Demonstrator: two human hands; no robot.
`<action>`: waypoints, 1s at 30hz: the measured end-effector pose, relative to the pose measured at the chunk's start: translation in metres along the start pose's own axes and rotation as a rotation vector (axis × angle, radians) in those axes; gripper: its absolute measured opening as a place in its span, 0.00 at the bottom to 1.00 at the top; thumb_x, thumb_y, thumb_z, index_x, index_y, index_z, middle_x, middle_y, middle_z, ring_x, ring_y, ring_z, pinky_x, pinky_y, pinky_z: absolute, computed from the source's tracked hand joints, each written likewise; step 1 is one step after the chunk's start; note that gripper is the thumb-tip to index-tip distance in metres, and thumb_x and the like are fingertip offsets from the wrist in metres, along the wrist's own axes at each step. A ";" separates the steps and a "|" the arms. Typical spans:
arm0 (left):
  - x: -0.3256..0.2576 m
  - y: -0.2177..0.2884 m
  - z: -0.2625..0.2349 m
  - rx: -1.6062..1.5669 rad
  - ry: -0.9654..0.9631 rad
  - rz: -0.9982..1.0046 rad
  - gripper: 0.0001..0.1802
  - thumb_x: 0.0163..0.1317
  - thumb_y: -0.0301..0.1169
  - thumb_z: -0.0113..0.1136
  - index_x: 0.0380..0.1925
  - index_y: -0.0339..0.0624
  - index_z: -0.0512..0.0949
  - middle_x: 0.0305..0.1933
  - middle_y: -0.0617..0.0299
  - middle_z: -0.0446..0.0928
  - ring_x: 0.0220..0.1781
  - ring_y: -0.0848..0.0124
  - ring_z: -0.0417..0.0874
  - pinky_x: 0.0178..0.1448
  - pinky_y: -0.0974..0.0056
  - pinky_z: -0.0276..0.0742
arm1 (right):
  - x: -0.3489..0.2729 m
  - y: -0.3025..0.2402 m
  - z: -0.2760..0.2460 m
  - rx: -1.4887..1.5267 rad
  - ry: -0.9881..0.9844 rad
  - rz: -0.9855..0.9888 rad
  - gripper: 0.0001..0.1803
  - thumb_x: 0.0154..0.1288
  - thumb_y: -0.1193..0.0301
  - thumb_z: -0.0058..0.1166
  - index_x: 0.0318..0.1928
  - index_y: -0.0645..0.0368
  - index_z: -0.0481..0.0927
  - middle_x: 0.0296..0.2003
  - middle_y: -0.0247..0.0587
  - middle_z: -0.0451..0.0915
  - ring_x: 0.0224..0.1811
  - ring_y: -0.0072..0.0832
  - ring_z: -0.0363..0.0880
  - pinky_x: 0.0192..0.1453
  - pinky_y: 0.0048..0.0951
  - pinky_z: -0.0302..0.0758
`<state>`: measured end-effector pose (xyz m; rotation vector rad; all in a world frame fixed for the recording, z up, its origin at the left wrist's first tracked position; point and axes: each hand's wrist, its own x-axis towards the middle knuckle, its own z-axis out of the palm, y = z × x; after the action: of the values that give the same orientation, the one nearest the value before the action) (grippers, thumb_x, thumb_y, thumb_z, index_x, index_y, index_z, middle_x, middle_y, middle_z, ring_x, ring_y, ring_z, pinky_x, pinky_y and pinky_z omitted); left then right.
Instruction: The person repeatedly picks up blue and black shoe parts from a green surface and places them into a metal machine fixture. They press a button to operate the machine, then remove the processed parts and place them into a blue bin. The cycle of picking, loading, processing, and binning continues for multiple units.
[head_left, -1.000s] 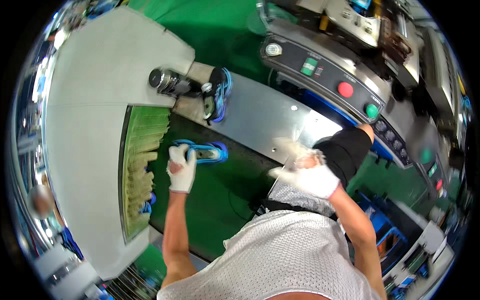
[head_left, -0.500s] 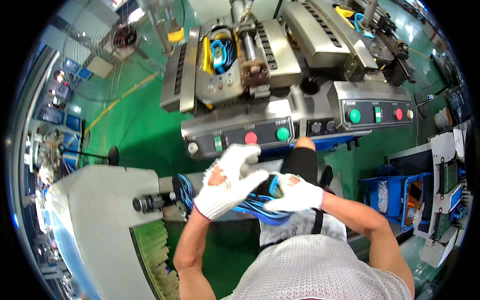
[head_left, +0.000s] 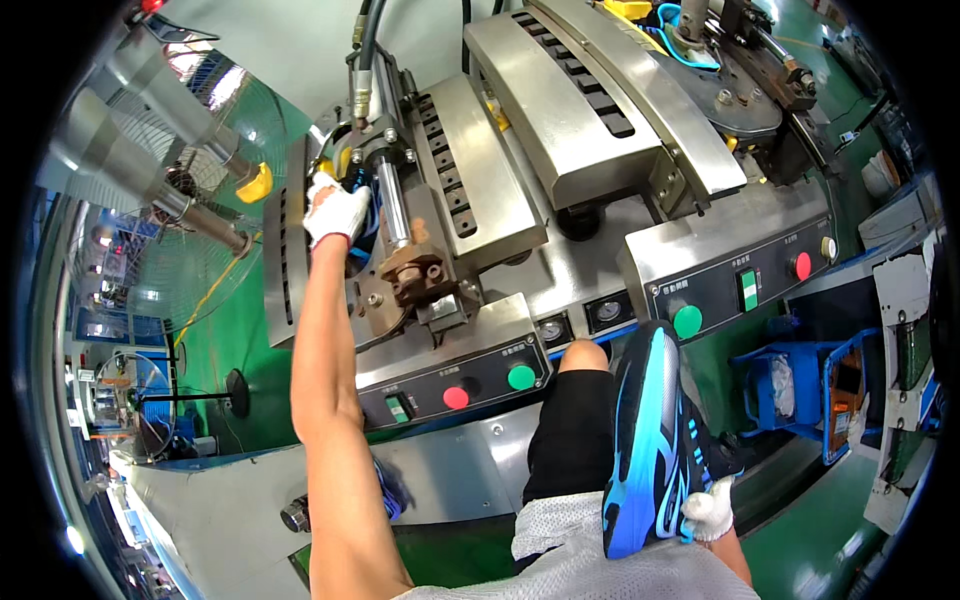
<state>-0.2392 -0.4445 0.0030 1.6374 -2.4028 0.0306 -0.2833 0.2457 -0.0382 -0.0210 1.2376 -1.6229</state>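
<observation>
A black sneaker with a blue-to-turquoise sole (head_left: pixel 640 450) stands toe-up over my right thigh. My right hand (head_left: pixel 708 512), in a white knit glove, is closed on its lower right side. My left arm stretches out to the left station of a steel machine. There my gloved left hand (head_left: pixel 336 212) is closed beside a dark and blue shoe (head_left: pixel 366 225), which lies partly hidden between the hand and a metal cylinder (head_left: pixel 392 200). The glove hides the fingertips, so I cannot make out what they grip.
Control panels with a green button (head_left: pixel 521 377), a red button (head_left: pixel 456 398) and another green button (head_left: pixel 687 321) line the machine's front. A shoe with blue laces (head_left: pixel 388 492) lies by the left ledge. Another blue shoe (head_left: pixel 690 45) sits at the right station. A blue cart (head_left: pixel 765 385) stands right.
My left hand has left the sneaker at my lap and reached forward to the left station. My right hand has turned the sneaker toe-up and moved right. My view has shifted.
</observation>
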 end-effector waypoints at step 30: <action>-0.554 -0.270 0.005 -0.357 -0.110 -0.091 0.30 0.46 0.34 0.82 0.51 0.45 0.79 0.52 0.51 0.79 0.54 0.48 0.83 0.55 0.47 0.80 | 0.387 -0.142 0.476 -0.716 -0.118 -0.257 0.13 0.62 0.74 0.70 0.37 0.49 0.76 0.31 0.35 0.79 0.27 0.29 0.77 0.23 0.35 0.76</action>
<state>0.2009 -0.0394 -0.1452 1.6095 -2.2412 -0.4862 -0.2946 -0.3728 0.0794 -0.7359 1.7105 -1.2810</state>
